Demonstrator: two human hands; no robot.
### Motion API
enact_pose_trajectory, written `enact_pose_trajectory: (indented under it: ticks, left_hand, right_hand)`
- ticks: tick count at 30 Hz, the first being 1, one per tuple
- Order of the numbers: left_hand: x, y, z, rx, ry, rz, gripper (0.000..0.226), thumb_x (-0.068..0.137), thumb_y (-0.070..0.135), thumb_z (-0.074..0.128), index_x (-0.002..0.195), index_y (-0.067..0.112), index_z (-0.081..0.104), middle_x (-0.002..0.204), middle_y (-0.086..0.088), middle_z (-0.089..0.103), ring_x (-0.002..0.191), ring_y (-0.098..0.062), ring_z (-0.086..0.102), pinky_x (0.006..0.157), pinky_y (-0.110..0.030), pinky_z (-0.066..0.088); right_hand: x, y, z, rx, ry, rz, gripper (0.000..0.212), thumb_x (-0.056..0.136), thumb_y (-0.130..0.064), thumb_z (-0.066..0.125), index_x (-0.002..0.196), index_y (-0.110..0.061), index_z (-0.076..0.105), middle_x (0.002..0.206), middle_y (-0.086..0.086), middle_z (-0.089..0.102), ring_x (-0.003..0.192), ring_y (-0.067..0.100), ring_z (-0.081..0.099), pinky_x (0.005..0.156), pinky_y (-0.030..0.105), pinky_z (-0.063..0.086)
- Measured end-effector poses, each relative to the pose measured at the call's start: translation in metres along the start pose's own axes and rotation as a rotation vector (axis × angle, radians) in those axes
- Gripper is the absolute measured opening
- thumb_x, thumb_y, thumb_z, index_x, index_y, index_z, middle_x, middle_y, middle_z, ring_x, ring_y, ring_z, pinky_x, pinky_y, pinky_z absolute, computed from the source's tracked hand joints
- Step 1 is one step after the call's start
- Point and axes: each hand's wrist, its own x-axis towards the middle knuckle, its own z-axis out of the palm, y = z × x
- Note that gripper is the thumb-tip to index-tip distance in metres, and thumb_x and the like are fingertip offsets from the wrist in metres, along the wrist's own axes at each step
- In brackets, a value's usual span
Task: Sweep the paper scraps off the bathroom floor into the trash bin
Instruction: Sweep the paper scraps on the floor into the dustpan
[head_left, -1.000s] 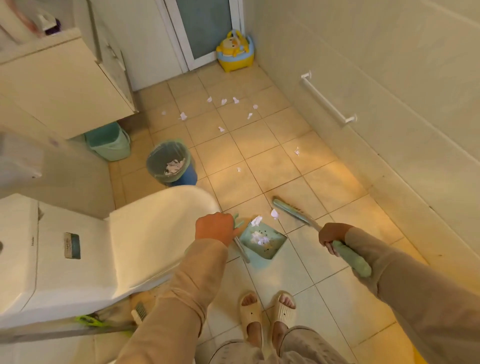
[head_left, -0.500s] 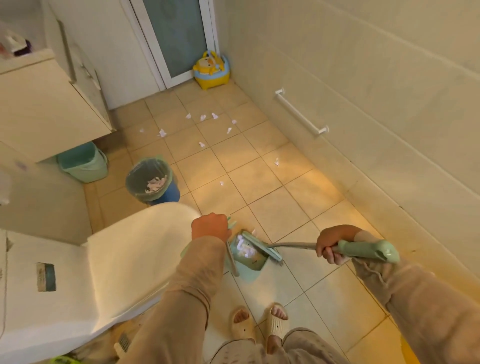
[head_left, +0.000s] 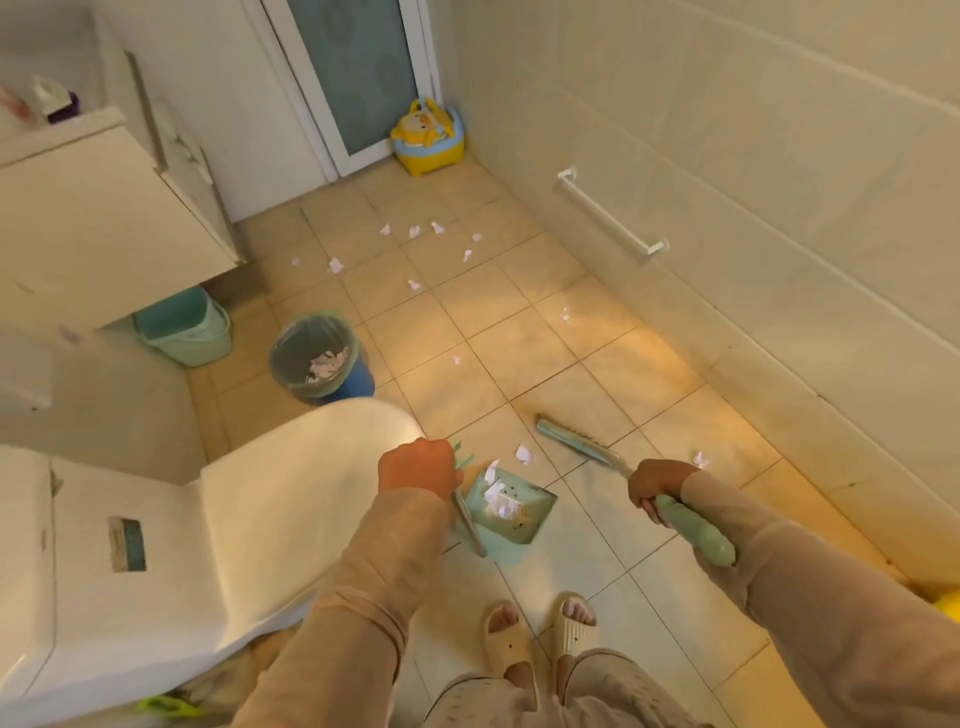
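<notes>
Gripping dustpan (head_left: 511, 512) left hand (head_left: 418, 469), broom (head_left: 576, 446) right hand (head_left: 658, 491), fingers wrapped; toilet (head_left: 291, 499) crowding left.

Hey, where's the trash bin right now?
The round blue trash bin with a clear liner stands on the tiled floor left of centre, between the green bucket and the white toilet's lid.

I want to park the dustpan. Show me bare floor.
Bare tiles lie between the trash bin, the brush head and the wall rail; only one scrap. The floor by the door is littered.
</notes>
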Motion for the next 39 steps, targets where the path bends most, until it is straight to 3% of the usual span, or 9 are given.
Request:
enact_pose_trajectory:
  ticks: [2, 3, 4, 5, 6, 7, 13, 19, 39]
  left_hand:
    - [-0.003, -0.004, 0.005, -0.005, -0.015, 0.0, 0.033, 0.094, 0.039, 0.047, 0.111, 0.015, 0.062, 0.109, -0.005, 0.067, 0.102, -0.023, 0.064, 0.083, -0.029, 0.048]
    - [-0.004, -0.006, 0.007, -0.004, -0.017, -0.001, 0.033, 0.095, 0.039, 0.047, 0.111, 0.015, 0.063, 0.108, -0.005, 0.067, 0.101, -0.023, 0.064, 0.082, -0.029, 0.048]
    - [-0.004, -0.008, 0.009, -0.002, -0.016, -0.003, 0.032, 0.095, 0.039, 0.047, 0.11, 0.015, 0.063, 0.108, -0.005, 0.068, 0.101, -0.023, 0.064, 0.081, -0.029, 0.048]
    - [-0.004, -0.008, 0.01, -0.004, -0.013, -0.004, 0.032, 0.094, 0.039, 0.047, 0.109, 0.015, 0.063, 0.108, -0.005, 0.068, 0.101, -0.023, 0.064, 0.081, -0.029, 0.048]
    - [-0.003, -0.008, 0.011, -0.008, -0.011, -0.005, 0.031, 0.094, 0.038, 0.048, 0.109, 0.015, 0.063, 0.108, -0.005, 0.068, 0.1, -0.023, 0.064, 0.081, -0.029, 0.048]
    - [-0.002, -0.007, 0.011, -0.011, -0.009, -0.004, 0.03, 0.094, 0.037, 0.048, 0.109, 0.015, 0.063, 0.107, -0.005, 0.068, 0.1, -0.023, 0.064, 0.081, -0.029, 0.048]
    - [0.003, -0.005, 0.011, -0.003, 0.002, 0.008, 0.03, 0.091, 0.037, 0.05, 0.108, 0.016, 0.063, 0.107, -0.006, 0.068, 0.1, -0.024, 0.065, 0.082, -0.029, 0.049]
    - [0.005, -0.003, 0.007, 0.089, 0.051, 0.112, 0.035, 0.093, 0.043, 0.046, 0.111, 0.018, 0.062, 0.109, -0.005, 0.068, 0.102, -0.023, 0.064, 0.081, -0.029, 0.048]
    - [0.032, 0.095, -0.029, 0.239, 0.137, 0.479, 0.035, 0.09, 0.046, 0.048, 0.109, 0.019, 0.062, 0.111, -0.005, 0.068, 0.105, -0.024, 0.064, 0.081, -0.028, 0.047]
  right_hand:
    - [0.001, -0.005, 0.01, -0.136, -0.023, -0.01, 0.039, 0.092, -0.003, 0.043, 0.054, -0.013, 0.039, 0.106, 0.019, 0.07, 0.072, 0.017, 0.046, 0.048, 0.013, 0.03]
    - [0.001, -0.006, 0.017, -0.202, -0.043, -0.01, 0.04, 0.093, -0.003, 0.042, 0.055, -0.013, 0.037, 0.11, 0.017, 0.071, 0.071, 0.019, 0.045, 0.045, 0.011, 0.029]
    - [0.003, -0.006, 0.023, -0.232, -0.061, -0.01, 0.039, 0.092, -0.003, 0.041, 0.055, -0.013, 0.036, 0.085, 0.007, 0.079, 0.062, 0.018, 0.045, 0.043, 0.01, 0.03]
    - [0.001, -0.004, 0.029, -0.262, -0.087, -0.002, 0.037, 0.09, -0.003, 0.042, 0.055, -0.014, 0.035, 0.047, -0.003, 0.071, 0.052, 0.013, 0.047, 0.041, 0.011, 0.033]
    - [0.002, -0.002, 0.034, -0.269, -0.124, 0.006, 0.036, 0.088, -0.002, 0.043, 0.055, -0.013, 0.036, 0.022, -0.009, 0.052, 0.04, 0.009, 0.049, 0.039, 0.011, 0.035]
    - [-0.001, 0.0, 0.038, -0.296, -0.13, 0.001, 0.036, 0.087, -0.002, 0.044, 0.054, -0.013, 0.039, 0.014, -0.013, 0.04, 0.03, 0.006, 0.051, 0.037, 0.009, 0.036]
    - [-0.012, 0.026, 0.018, -0.12, -0.344, 0.058, 0.034, 0.088, -0.002, 0.04, 0.055, -0.01, 0.039, 0.021, -0.002, 0.04, 0.022, 0.007, 0.04, 0.033, 0.01, 0.033]
    - [-0.025, 0.06, 0.002, 0.287, -0.342, 0.142, 0.037, 0.093, -0.003, 0.036, 0.057, -0.013, 0.035, 0.024, -0.003, 0.036, 0.021, 0.007, 0.037, 0.03, 0.008, 0.027]
    - [-0.05, 0.161, 0.015, 0.753, -0.01, 0.306, 0.032, 0.091, 0.003, 0.037, 0.06, -0.007, 0.038, 0.022, 0.001, 0.038, 0.015, 0.009, 0.038, 0.032, 0.007, 0.035]
